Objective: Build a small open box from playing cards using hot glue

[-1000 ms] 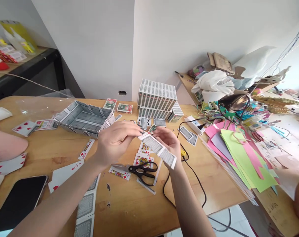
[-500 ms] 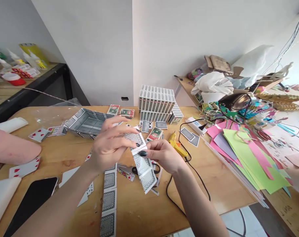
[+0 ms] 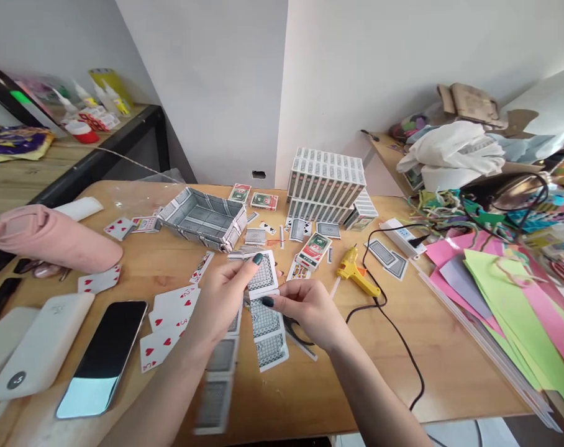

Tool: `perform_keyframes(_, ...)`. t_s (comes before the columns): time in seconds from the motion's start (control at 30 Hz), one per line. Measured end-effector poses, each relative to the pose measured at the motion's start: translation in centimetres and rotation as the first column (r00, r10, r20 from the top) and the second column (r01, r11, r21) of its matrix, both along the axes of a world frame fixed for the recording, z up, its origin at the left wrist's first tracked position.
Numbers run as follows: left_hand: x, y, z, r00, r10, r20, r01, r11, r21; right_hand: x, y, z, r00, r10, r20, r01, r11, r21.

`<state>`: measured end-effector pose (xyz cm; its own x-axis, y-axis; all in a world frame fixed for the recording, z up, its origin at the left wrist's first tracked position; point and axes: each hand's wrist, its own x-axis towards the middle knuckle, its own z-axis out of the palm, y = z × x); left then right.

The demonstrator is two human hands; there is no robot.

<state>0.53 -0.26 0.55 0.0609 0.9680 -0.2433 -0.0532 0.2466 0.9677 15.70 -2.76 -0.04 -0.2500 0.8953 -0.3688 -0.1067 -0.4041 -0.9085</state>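
Note:
A strip of grey-backed playing cards (image 3: pixel 269 335), joined end to end, is held up over the table in both hands. My left hand (image 3: pixel 223 288) is closed on its upper card, thumb on the face and fingers behind. Lower down, at the joint between two cards, my right hand (image 3: pixel 305 307) pinches the strip between thumb and fingers. A second strip of cards (image 3: pixel 217 385) runs below my left hand, its lower end blurred; whether that hand holds it is hidden. Dark-handled scissors (image 3: pixel 300 333) lie partly covered behind the strip.
A tray made of cards (image 3: pixel 202 225) stands behind my left hand, with stacked card boxes (image 3: pixel 326 180) farther back. A yellow glue gun (image 3: pixel 356 273) and its cord lie to the right. Left are a phone (image 3: pixel 107 347), a power bank (image 3: pixel 44 347) and a pink roll (image 3: pixel 53 239).
My left hand has gone from spread fingers over the strip to a thumb grip on its upper card. The strip hangs straighter. The view has shifted left.

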Motion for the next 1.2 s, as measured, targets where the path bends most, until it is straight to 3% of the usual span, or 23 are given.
perform_keyframes(0.13, -0.1, -0.1, 0.3, 0.994, -0.089, -0.064, 0.088, 0.996, -0.024, -0.6, 0.1, -0.3, 0.997, -0.077, -0.014, 0.076, 0.995, -0.058)
perform_keyframes(0.33, -0.2, -0.4, -0.2, 0.948, -0.021, -0.317, 0.035, 0.999, 0.037, -0.7, 0.1, 0.6, 0.986, -0.155, 0.069, 0.159, 0.985, -0.060)
perform_keyframes(0.5, -0.4, -0.5, -1.3, 0.993, -0.014, -0.120, 0.013, 1.000, -0.011, -0.4, 0.1, 0.6, 0.986, -0.081, 0.148, 0.086, 0.996, -0.023)
perform_keyframes(0.67, -0.9, -0.1, -0.3, 0.988, -0.146, -0.055, 0.141, 0.986, -0.086, 0.2, 0.1, 0.0, 0.995, -0.024, 0.099, 0.023, 1.000, 0.010)
perform_keyframes(0.83, -1.4, 0.2, 0.2, 0.965, -0.123, -0.230, 0.117, 0.992, -0.039, 0.4, -0.1, -0.5, 0.998, -0.016, 0.058, 0.018, 0.999, -0.031)
perform_keyframes(1.2, -2.2, 0.9, 0.6, 0.842, -0.283, -0.460, 0.301, 0.953, -0.035, 0.3, 0.3, -0.6, 0.998, -0.066, -0.007, 0.066, 0.997, -0.049)
